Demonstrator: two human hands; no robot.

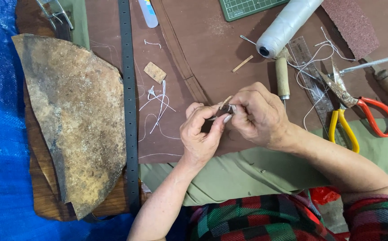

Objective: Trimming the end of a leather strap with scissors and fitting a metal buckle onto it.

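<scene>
A: What is being held, and where?

B: A small pale piece (pixel 225 102), perhaps wood or leather, is pinched between both hands just above the brown leather sheet (pixel 211 49), near the middle of the bench. A thin metal point, possibly a needle, seems to be gripped with it; it is too small for that to be told for certain.

A: How are the hands closed?

B: The left hand (pixel 199 136) is curled, thumb and forefinger pressed onto the piece. The right hand (pixel 260 117) is folded over it from the other side, fingertips closed on the same spot. Neither is open.

A: What is lying around?

B: White thread scraps (pixel 157 105) are scattered to the left, beside a long black perforated strap (pixel 129 111) and a large rough hide (pixel 75 116). To the right a white thread spool (pixel 287 24), a wooden-handled awl (pixel 283 76), a clear ruler (pixel 309 76) and red-and-yellow-handled scissors (pixel 359 114) are laid out.

A: What could go wrong?

B: In all likelihood a fingertip could be pricked, since the grip is so tight around something so small. The piece could also be dropped and lost among the scraps, or loose thread could be snagged.
</scene>
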